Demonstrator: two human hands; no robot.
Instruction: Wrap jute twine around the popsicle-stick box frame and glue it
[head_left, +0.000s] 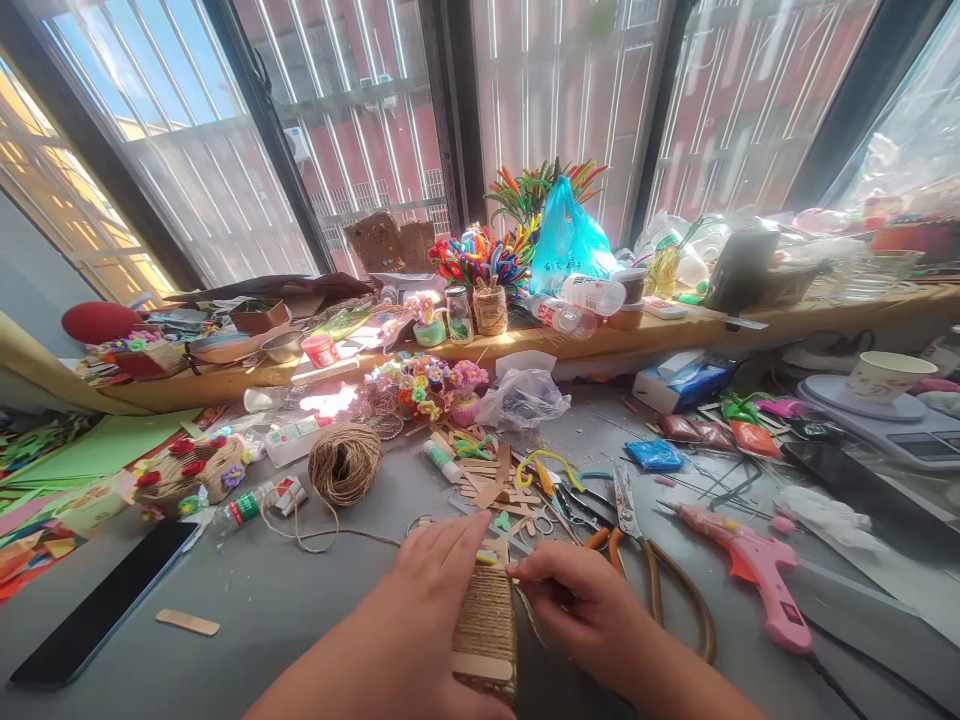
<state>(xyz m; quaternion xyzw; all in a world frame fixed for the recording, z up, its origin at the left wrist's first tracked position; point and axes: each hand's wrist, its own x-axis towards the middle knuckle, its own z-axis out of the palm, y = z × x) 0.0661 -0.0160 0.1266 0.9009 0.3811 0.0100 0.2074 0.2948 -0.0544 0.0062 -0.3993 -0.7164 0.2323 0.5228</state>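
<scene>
Between my two hands at the bottom middle is a twine-wrapped block [486, 615], with a flat wooden stick [484, 667] across its near end. My left hand [431, 600] grips it from the left, fingers pointing away from me, thumb low at the near end. At its far right corner, my right hand [589, 605] pinches the twine, fingers curled; a loose strand hangs beside the block. The fingertips partly cover the pinched bit. A ball of jute twine [345, 464] lies left of centre, its strand running towards my left hand.
Scissors [628, 515], pliers [570, 490] and wooden sticks [487, 475] lie beyond my hands. A pink glue gun [757, 565] rests at right. At left are a phone [109, 605] and a single stick [187, 623]. Craft flowers [427, 385] stand below the cluttered window ledge.
</scene>
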